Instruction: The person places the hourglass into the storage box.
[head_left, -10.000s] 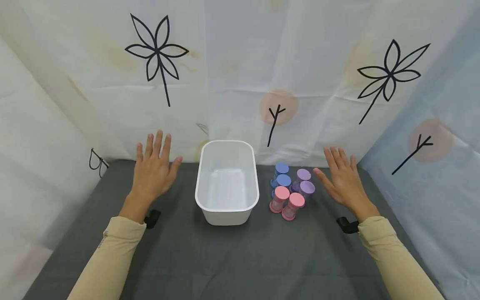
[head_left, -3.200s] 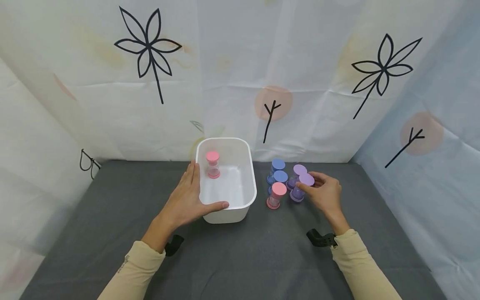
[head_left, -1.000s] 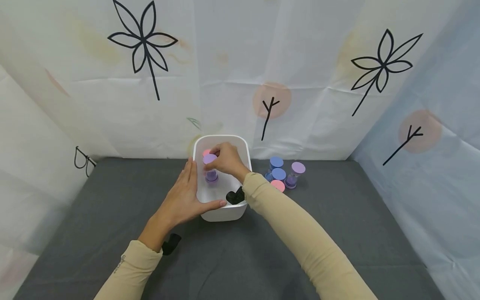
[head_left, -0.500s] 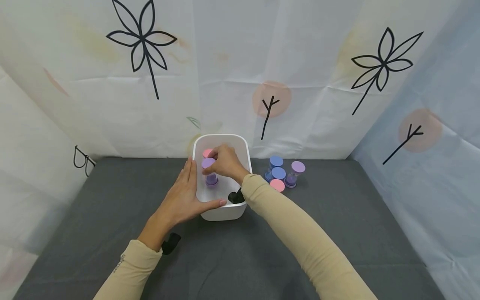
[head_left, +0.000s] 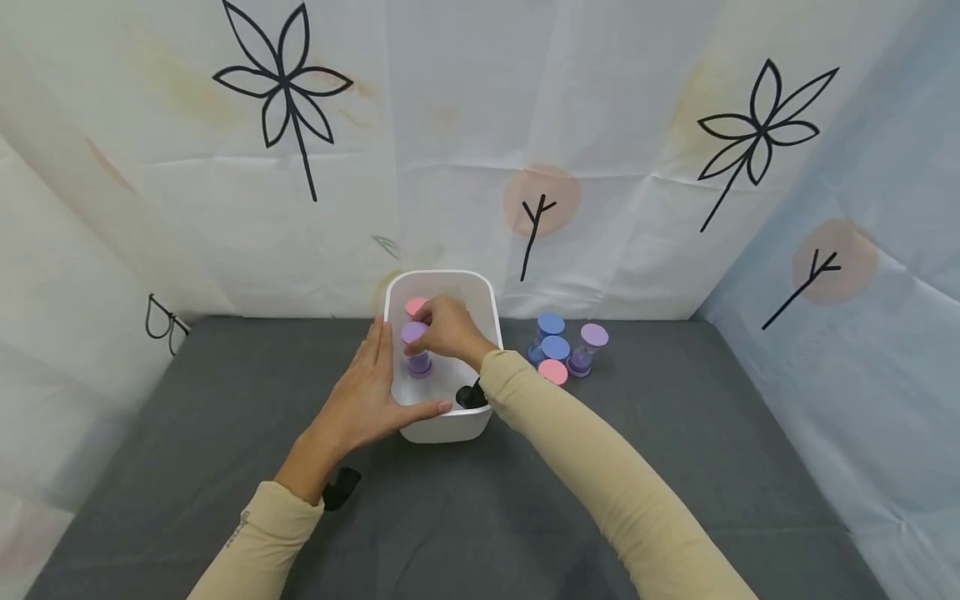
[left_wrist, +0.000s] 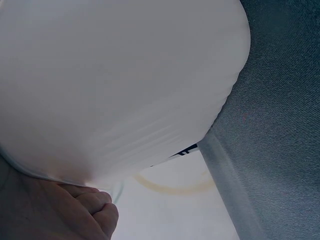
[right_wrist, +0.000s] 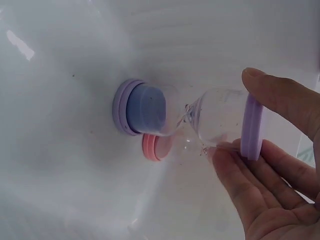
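The white bin [head_left: 444, 429] at the centre of the head view looks like smooth plastic, glossy inside (a bright streak shines at the upper left of the right wrist view). In that view, the purple hourglass [right_wrist: 212, 117] pairs clear, shiny bulbs, glass or plastic, with low-sheen plastic caps. Across the head view's lower part, the grey cloth [head_left: 465, 525] is matt; the white backdrop [head_left: 450, 125] above is creased fabric, the beige sleeves [head_left: 592, 458] dull cloth.
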